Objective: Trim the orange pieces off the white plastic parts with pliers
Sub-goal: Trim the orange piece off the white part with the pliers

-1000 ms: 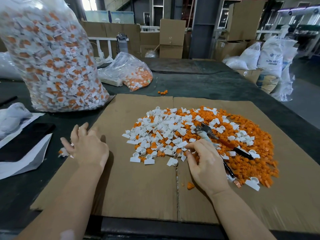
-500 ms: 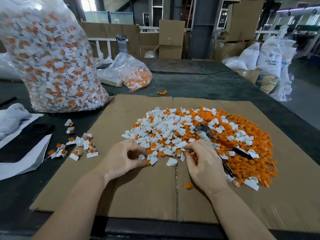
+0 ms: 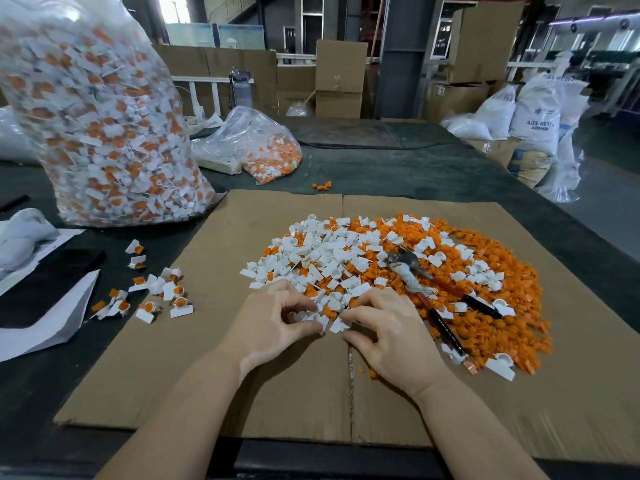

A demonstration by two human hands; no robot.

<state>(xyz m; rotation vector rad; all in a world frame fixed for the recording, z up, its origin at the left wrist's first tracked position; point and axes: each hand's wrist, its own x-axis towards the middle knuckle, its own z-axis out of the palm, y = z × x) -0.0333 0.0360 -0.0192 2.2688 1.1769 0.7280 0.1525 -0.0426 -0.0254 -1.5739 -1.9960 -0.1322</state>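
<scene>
Both hands work the near edge of the mound of trimmed white plastic parts point(image 3: 322, 261) and loose orange offcuts point(image 3: 491, 306) on the flat brown cardboard sheet point(image 3: 242, 375). The left hand point(image 3: 273, 323) and right hand point(image 3: 391, 334) each pinch small white pieces. The red-and-black-handled pliers point(image 3: 429, 289) lie unheld on the mound. A cluster of untrimmed white-and-orange parts point(image 3: 156, 292) at the sheet's left edge and a bulging clear plastic bag point(image 3: 93, 116) beyond suggest much remains.

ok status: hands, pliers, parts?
Left hand and right hand both picking white pieces at the pile's near edge. Pliers lying on the pile, unheld. Untrimmed parts waiting at left. Nothing blocking.
</scene>
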